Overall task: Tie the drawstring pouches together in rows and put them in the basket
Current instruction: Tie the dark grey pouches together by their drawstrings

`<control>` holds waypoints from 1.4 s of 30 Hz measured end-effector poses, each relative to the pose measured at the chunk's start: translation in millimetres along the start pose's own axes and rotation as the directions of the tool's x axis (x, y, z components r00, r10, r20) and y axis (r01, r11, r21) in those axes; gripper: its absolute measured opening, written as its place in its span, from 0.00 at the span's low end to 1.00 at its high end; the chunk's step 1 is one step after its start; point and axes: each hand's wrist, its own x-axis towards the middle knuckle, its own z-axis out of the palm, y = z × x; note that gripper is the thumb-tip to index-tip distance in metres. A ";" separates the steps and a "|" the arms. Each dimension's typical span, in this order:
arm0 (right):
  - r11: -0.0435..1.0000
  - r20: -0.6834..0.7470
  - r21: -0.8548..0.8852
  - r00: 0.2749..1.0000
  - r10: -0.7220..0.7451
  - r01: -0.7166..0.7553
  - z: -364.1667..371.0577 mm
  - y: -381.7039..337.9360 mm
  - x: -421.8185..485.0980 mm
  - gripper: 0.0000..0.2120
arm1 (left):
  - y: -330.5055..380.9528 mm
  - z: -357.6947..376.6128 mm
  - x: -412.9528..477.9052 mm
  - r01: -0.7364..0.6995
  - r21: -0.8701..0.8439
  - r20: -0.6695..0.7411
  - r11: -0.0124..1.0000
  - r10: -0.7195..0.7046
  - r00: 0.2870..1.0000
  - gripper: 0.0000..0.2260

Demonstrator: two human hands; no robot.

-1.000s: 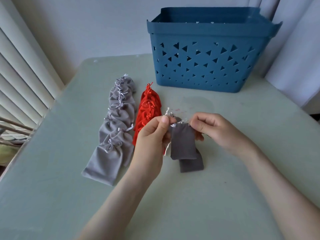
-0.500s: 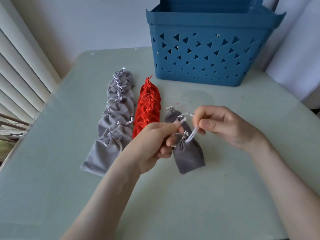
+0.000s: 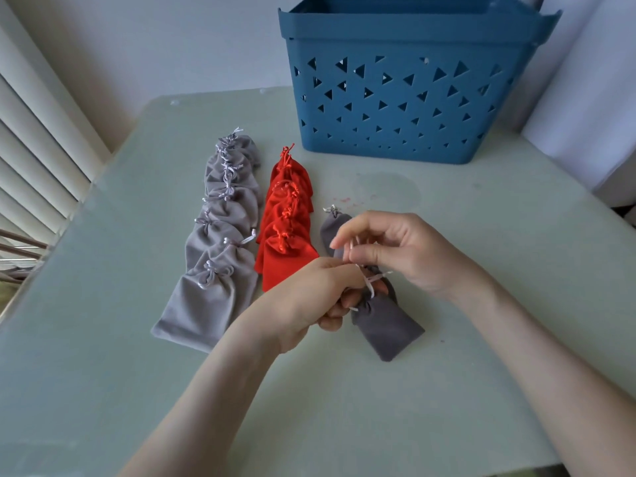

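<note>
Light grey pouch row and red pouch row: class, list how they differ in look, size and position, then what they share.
Colour: the light grey pouch row has pale cords; the red pouch row has red cords. Size: the grey row is longer than the red row. Position: the grey row lies left of the red row. Shared: both lie overlapped on the table, outside the blue basket.
</note>
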 end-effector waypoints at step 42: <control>0.932 0.005 0.216 0.955 0.297 -0.292 -7.1 -6.0 -0.3 0.03 | -7.5 1.7 7.7 -0.372 0.491 -0.453 0.788 0.595 0.664 0.07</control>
